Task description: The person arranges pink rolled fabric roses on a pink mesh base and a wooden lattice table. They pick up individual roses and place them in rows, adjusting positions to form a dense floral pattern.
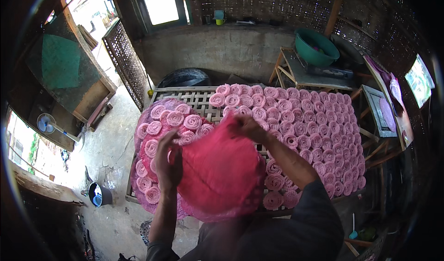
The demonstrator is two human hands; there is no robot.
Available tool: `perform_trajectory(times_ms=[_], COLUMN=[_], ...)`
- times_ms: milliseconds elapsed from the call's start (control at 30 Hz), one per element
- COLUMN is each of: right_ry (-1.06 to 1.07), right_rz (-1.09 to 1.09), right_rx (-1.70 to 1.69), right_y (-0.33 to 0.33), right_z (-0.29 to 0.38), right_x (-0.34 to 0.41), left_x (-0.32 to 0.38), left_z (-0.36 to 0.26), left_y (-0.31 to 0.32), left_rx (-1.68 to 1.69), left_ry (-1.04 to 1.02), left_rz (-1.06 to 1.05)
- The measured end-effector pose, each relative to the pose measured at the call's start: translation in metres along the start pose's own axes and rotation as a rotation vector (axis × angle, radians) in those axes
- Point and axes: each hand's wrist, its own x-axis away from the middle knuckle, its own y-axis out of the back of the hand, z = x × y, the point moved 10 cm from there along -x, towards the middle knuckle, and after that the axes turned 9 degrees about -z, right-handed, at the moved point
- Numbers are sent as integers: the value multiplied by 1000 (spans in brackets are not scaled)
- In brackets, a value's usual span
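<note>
My right hand point(246, 125) grips the upper edge of a round red cloth point(218, 167), which looks blurred and hangs in front of my body. At the cloth's left edge is my left hand point(169, 163), its fingers bent; whether they pinch the cloth is hidden. Under and left of that hand, pink rosette-shaped coils point(174, 118), which look like raw crackers, lie loosely on a purple and red cloth point(143, 117). Many more pink coils point(287, 116) stand packed in rows across the right part of a woven bamboo rack point(197, 105).
Behind the rack sits a black basin point(184, 77) by a low wall point(215, 49). A green basin point(317, 49) rests on a wooden table point(321, 75) at the back right. On the floor at left are a dark bucket point(100, 195) and a standing fan point(47, 124). A lattice gate point(125, 63) flanks the doorway.
</note>
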Motion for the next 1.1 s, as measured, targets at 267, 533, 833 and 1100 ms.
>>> perform_trajectory(times_ms=[267,533,833,1100], right_ry=[-26,180,-372,282], right_rz=[-1134,-1883,-1565,-422], right_rx=[-448,-552,-135,1402], right_y=[325,484,288,-3], right_z=[21,-58,-96,-35], right_x=[213,466,350,164], left_x=[31,86,117,104], left_z=[86,102,105,95], left_y=[26,-61,-210,-220], left_rx=[-46,-233,-257,-175], left_ry=[324,-49,-372,-389], left_rz=[67,482,758,768])
